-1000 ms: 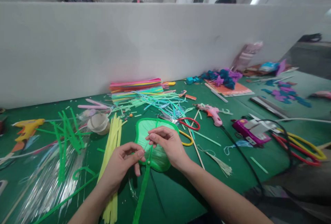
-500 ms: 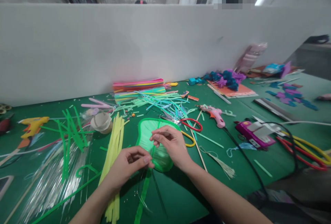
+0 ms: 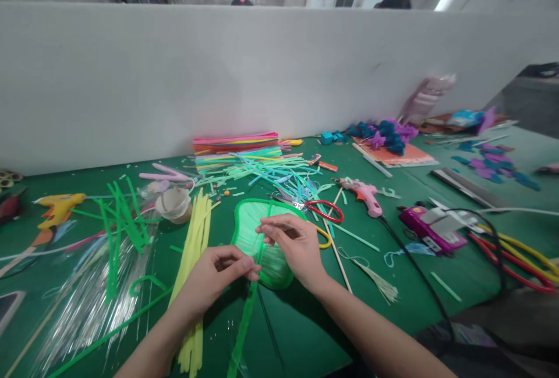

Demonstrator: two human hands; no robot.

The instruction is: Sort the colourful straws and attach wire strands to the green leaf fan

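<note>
A leaf-shaped green piece (image 3: pixel 248 226), with sheer light-green filling, a fuzzy darker rim and a midrib, lies in front of me. Its fuzzy green stem (image 3: pixel 243 322) runs down towards the table's near edge. My left hand (image 3: pixel 229 270) is closed in a pinch where the stem meets the leaf shape, its fingertips covering that join. Just above and to the right, my right hand (image 3: pixel 294 244) pinches over the leaf's middle. A faint, thin clear strand shows by its fingertips; where the strand ends is hard to see.
Yellow fuzzy strips (image 3: pixel 192 273) lie left of the leaf, beside a paper cup (image 3: pixel 174 203). Red-handled scissors (image 3: pixel 323 209) sit beyond it. A pink glue gun (image 3: pixel 364 194) and purple power strip (image 3: pixel 432 229) are right; a yellow glue gun (image 3: pixel 59 209) is left.
My right hand has shifted slightly right, and its fingers have turned a little. Clear strands that hung below my left hand now show less. The leaf-shaped piece stays in place.
</note>
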